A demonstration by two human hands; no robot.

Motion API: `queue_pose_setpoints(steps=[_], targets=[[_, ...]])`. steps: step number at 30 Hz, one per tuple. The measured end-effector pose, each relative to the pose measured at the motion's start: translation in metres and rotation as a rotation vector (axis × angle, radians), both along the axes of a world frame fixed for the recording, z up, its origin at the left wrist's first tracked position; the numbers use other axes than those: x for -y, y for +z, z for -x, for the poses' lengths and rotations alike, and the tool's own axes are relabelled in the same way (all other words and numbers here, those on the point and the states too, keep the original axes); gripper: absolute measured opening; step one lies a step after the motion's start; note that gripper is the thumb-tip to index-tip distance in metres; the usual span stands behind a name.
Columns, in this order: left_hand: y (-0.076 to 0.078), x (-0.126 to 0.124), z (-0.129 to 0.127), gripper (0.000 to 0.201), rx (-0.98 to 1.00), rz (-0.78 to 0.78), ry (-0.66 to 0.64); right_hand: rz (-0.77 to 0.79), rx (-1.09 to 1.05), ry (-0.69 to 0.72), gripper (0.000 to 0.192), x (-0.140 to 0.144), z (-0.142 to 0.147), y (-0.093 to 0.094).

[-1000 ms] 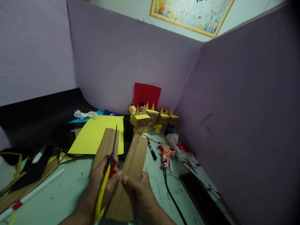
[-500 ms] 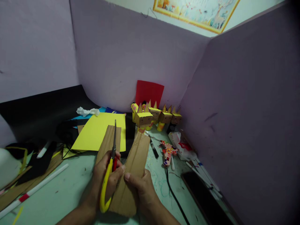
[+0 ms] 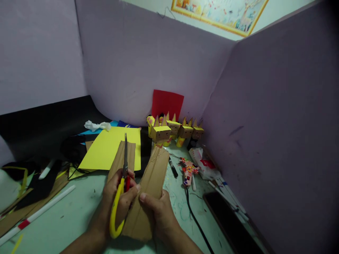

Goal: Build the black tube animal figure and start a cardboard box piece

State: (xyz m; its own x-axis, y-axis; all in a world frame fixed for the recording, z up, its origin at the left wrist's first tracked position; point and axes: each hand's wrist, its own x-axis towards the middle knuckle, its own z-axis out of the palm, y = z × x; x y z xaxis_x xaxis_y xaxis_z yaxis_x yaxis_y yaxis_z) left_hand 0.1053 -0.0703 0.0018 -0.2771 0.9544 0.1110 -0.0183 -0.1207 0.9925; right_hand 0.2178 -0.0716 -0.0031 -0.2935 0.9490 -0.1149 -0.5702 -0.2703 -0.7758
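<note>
Cardboard before figures, perhaps touching.

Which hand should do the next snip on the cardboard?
Probably the left hand: it holds the yellow-handled scissors, blades lying along the brown cardboard strip. The right hand only steadies the strip.

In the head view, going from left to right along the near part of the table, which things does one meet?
White tube with red band → left hand holding yellow-handled scissors → cardboard strip → right hand → black cable → dark flat slab.
</note>
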Motion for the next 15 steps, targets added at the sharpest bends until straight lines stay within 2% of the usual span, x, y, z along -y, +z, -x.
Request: queue_pose_setpoints(steps=[2, 5, 8, 12, 15], targets=[[0.001, -0.001, -0.001, 0.03, 0.012, 0.013, -0.015, 0.01, -0.001, -0.002, 0.035, -0.001, 0.0, -0.002], [0.008, -0.003, 0.0, 0.023, 0.029, 0.071, -0.126, 0.036, 0.008, -0.029, 0.028, -0.007, -0.007, -0.004], [0.016, -0.005, 0.005, 0.023, -0.04, 0.103, -0.154, 0.084, 0.007, -0.179, 0.029, -0.018, -0.022, -0.003], [0.018, -0.002, 0.014, 0.024, -0.37, -0.036, -0.072, 0.047, -0.035, -0.417, 0.043, -0.03, -0.042, 0.004], [0.013, 0.003, 0.018, 0.027, -0.618, -0.095, -0.131, -0.009, -0.029, -0.521, 0.053, -0.033, -0.05, 0.006]])
